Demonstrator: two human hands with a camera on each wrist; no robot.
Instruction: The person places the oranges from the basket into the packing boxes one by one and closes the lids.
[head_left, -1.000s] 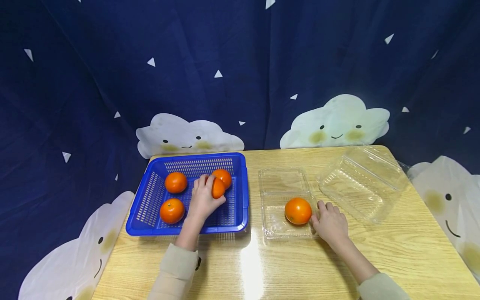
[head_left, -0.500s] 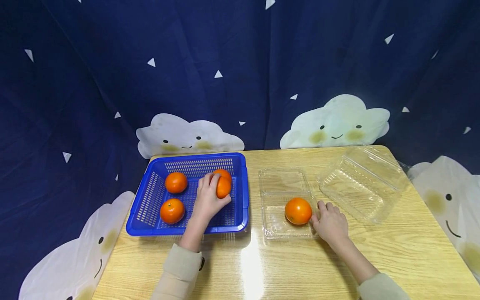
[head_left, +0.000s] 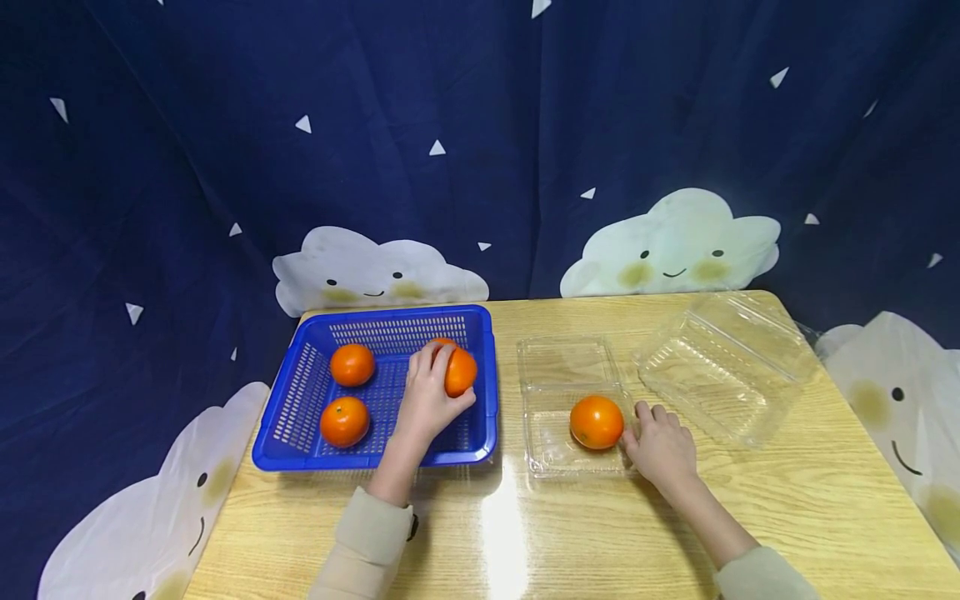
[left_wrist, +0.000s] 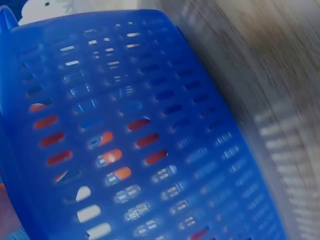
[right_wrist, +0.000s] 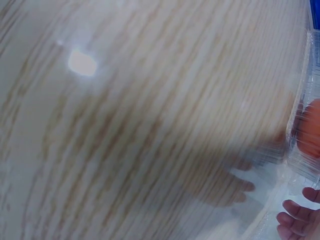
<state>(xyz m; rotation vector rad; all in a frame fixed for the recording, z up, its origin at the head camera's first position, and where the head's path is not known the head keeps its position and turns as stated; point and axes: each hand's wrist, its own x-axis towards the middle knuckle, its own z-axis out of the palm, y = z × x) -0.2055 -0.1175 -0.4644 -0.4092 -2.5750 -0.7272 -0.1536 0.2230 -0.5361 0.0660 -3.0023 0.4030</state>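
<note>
In the head view my left hand grips an orange over the right part of the blue plastic basket. Behind it, another orange is mostly hidden. Two more oranges lie at the basket's left, one far and one nearer. My right hand rests at the right edge of an open clear plastic clamshell box, fingers loosely bent. One orange sits in that box. In the right wrist view, the right fingers show beside the box, holding nothing.
A second clear clamshell container lies open at the table's back right. The wooden table runs to a dark blue curtain with cloud figures. In the left wrist view the basket's slotted wall fills most of the frame.
My left hand has moved to the right inside the basket with its orange, which now covers most of the orange behind it. The right hand has stayed at the box.
</note>
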